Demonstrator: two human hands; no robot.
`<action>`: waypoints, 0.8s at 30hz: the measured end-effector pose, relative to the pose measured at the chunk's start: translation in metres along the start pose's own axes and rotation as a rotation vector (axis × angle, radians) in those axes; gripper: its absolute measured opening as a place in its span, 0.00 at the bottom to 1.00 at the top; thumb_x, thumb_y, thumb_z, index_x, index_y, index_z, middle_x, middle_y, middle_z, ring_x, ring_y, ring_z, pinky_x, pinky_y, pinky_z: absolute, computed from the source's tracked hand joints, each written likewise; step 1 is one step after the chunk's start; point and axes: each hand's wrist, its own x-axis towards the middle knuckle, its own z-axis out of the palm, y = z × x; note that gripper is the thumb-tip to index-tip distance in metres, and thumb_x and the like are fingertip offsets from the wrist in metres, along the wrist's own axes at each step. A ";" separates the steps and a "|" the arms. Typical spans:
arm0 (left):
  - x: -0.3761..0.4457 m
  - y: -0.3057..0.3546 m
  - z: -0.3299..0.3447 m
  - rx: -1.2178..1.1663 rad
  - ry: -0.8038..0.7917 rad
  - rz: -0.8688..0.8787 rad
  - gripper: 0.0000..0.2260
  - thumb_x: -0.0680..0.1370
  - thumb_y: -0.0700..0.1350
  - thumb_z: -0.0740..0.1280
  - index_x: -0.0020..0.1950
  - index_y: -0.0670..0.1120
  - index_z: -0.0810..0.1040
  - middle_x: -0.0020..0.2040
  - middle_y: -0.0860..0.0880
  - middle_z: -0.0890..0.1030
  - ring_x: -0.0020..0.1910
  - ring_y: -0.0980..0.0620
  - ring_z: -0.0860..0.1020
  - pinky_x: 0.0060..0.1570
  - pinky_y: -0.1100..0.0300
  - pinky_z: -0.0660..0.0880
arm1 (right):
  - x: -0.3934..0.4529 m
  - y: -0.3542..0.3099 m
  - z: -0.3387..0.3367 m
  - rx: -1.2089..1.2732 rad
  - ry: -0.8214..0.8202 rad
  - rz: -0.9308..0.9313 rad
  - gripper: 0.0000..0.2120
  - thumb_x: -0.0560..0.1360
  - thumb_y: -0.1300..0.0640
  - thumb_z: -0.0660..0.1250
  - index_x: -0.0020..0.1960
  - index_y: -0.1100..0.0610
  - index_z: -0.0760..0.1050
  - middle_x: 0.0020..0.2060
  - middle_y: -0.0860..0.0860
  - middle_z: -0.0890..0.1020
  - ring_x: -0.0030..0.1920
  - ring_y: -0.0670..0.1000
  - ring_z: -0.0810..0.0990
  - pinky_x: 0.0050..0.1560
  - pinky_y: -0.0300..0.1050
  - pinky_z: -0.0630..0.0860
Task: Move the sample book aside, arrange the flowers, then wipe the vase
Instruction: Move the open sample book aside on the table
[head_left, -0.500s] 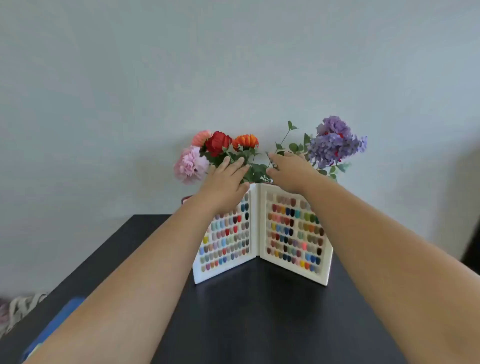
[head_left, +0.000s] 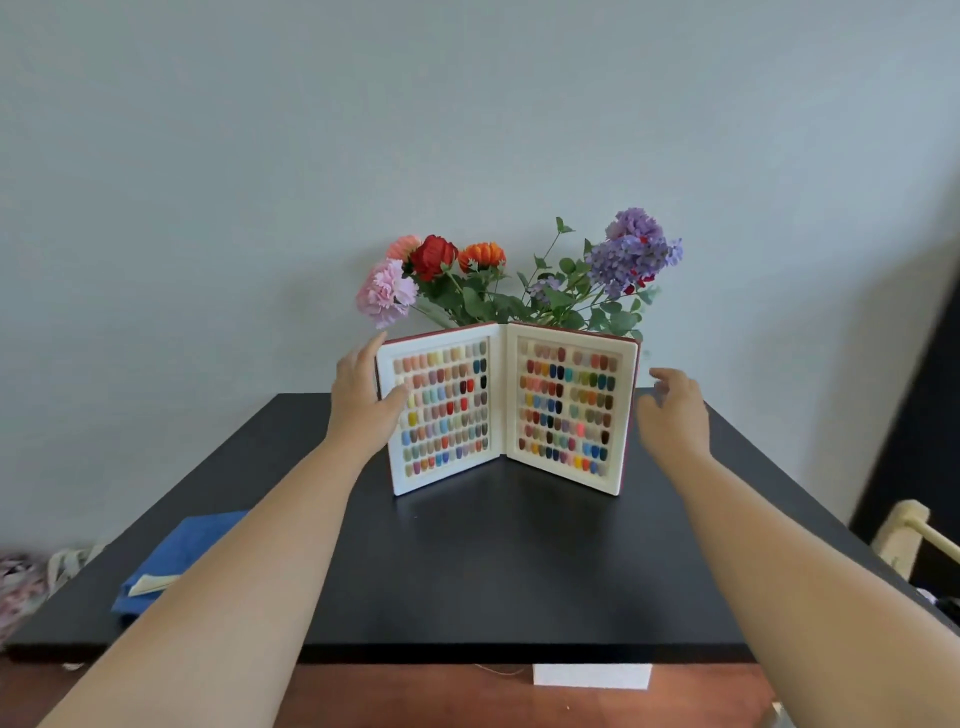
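Both hands dropped from flowers: left hand grips sample book edge, right hand loose-fingered just beside it. Book hides vase; blue cloth near left.

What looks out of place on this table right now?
The open sample book stands upright directly in front of the flowers, hiding the vase completely. The left hand grips its left edge; the right hand hovers beside its right edge. Nothing looks spilled or damaged.
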 end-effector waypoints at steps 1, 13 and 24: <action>-0.005 -0.004 0.003 -0.108 -0.033 -0.085 0.31 0.78 0.44 0.68 0.74 0.62 0.55 0.72 0.49 0.65 0.68 0.50 0.68 0.63 0.46 0.70 | 0.000 0.006 0.002 0.034 -0.048 0.100 0.22 0.77 0.59 0.61 0.71 0.53 0.65 0.67 0.52 0.72 0.63 0.54 0.74 0.51 0.45 0.72; -0.040 -0.071 0.053 -0.333 -0.129 -0.353 0.21 0.82 0.49 0.59 0.72 0.64 0.59 0.63 0.54 0.76 0.52 0.58 0.76 0.39 0.67 0.70 | -0.018 0.035 0.041 0.343 -0.140 0.269 0.13 0.81 0.52 0.55 0.64 0.47 0.71 0.50 0.41 0.81 0.44 0.41 0.81 0.33 0.34 0.73; -0.029 -0.078 0.096 -0.534 0.150 -0.119 0.15 0.82 0.60 0.52 0.69 0.69 0.59 0.61 0.60 0.78 0.56 0.59 0.80 0.50 0.56 0.79 | -0.034 0.053 0.098 0.494 -0.007 0.128 0.08 0.80 0.43 0.57 0.57 0.33 0.66 0.52 0.36 0.80 0.52 0.42 0.82 0.46 0.46 0.81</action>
